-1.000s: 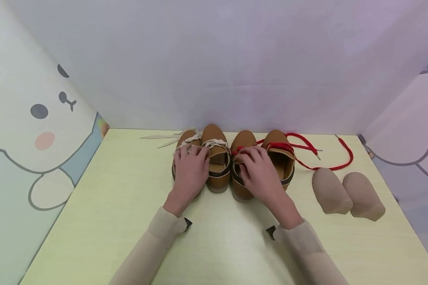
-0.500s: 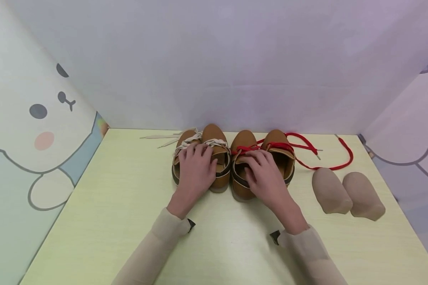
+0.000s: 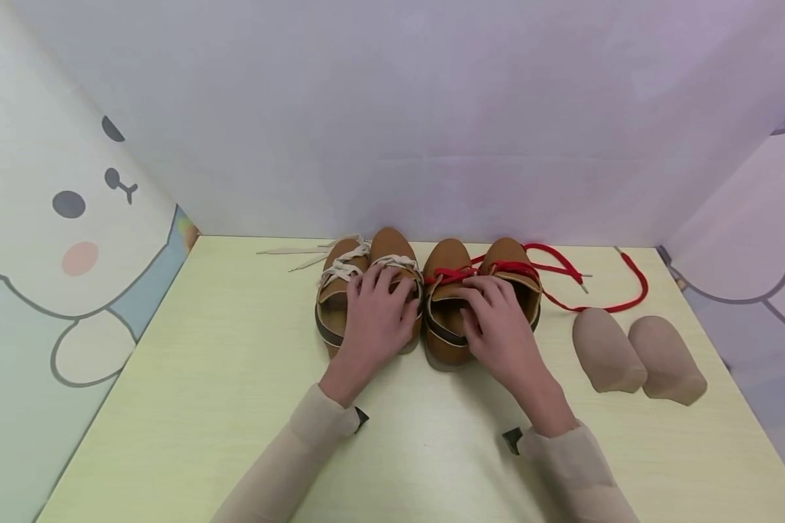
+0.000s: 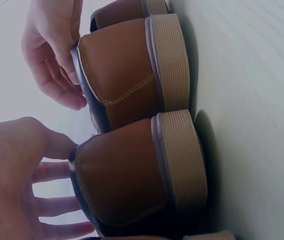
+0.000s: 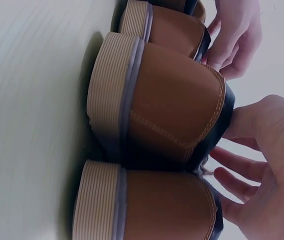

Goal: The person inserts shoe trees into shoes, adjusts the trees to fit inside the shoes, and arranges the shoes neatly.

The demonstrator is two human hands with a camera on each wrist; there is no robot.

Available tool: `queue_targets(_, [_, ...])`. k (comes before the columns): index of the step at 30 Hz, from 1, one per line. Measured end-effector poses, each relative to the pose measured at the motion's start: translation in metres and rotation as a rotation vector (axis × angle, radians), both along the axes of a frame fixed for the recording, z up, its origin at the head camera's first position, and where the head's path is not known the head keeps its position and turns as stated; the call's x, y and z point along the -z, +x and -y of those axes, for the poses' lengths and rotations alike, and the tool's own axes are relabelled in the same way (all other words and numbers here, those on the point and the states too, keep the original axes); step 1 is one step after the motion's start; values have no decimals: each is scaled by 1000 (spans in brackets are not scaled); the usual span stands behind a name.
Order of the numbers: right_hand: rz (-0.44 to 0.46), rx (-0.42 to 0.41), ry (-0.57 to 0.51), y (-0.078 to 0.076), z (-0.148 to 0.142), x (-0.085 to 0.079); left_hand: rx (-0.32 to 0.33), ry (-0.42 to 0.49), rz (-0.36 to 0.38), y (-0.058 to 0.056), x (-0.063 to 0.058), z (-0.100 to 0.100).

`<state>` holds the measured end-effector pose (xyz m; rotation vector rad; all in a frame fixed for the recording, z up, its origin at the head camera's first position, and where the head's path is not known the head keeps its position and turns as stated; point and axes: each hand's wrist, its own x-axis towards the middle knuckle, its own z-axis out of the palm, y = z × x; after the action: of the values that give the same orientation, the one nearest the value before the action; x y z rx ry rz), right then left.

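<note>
Four is avoided here: several small brown shoes stand side by side with toes toward the back wall. My left hand (image 3: 378,319) hovers over the white-laced shoe (image 3: 389,245) second from left, its relaxed fingers at the opening. The leftmost white-laced shoe (image 3: 332,312) is beside it. In the left wrist view, the left thumb lies at the dark rim of a brown shoe (image 4: 127,175). My right hand (image 3: 500,327) is over the red-laced shoes, its thumb by the opening of the inner shoe (image 3: 448,349) and its fingers overlapping the outer shoe (image 3: 505,250).
Two beige shoe-shaped inserts (image 3: 608,352) lie at the right on the pale yellow table (image 3: 203,407). A loose red lace (image 3: 634,298) curls behind them. White lace ends (image 3: 294,251) trail left. A pale wall (image 3: 392,131) rises close behind the toes.
My left hand has moved right, from the leftmost shoe to the one beside it. My right hand has shifted slightly right and toward me. The shoes stay in place.
</note>
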<state>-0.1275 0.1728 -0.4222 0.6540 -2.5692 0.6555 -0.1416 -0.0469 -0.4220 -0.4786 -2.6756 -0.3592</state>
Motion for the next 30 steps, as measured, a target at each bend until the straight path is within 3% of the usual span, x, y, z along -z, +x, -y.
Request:
queue_targets(10, [60, 33, -22, 6, -10, -1, 37, -17, 10, 1, 4, -9])
queue_targets(30, [32, 98, -64, 18, -33, -2, 19, 5, -22, -7, 11, -26])
